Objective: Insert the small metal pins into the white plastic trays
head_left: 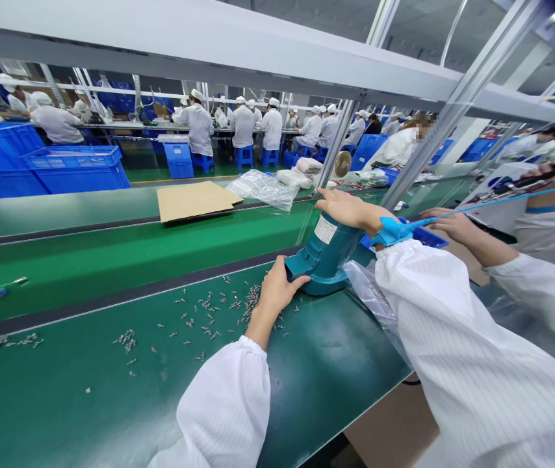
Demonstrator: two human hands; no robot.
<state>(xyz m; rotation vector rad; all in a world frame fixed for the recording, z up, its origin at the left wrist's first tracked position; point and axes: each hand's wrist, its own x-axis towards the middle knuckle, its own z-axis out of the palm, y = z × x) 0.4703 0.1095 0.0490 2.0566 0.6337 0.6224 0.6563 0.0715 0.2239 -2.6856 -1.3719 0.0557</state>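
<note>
A teal plastic device [332, 260] with a round body, a white label and a flat lip stands on the green worktop, tilted in this view. My left hand [277, 286] grips its lip at the near left, thumb along the lower edge. Across its top lies my right hand [348, 209], palm down with fingers stretched past the left rim; a blue wrist strap [394, 231] with a cord circles that wrist. Many small metal pieces [253, 300] are scattered left of the device, some partly behind my left hand. They are too small to name.
A clear plastic bag [370, 296] and a blue tray [424, 235] lie right of the device. Beyond the green conveyor belt [87, 266] is a cardboard sheet [194, 200]. A metal post [338, 146] rises behind. At right, a co-worker's hand [457, 229] is close by.
</note>
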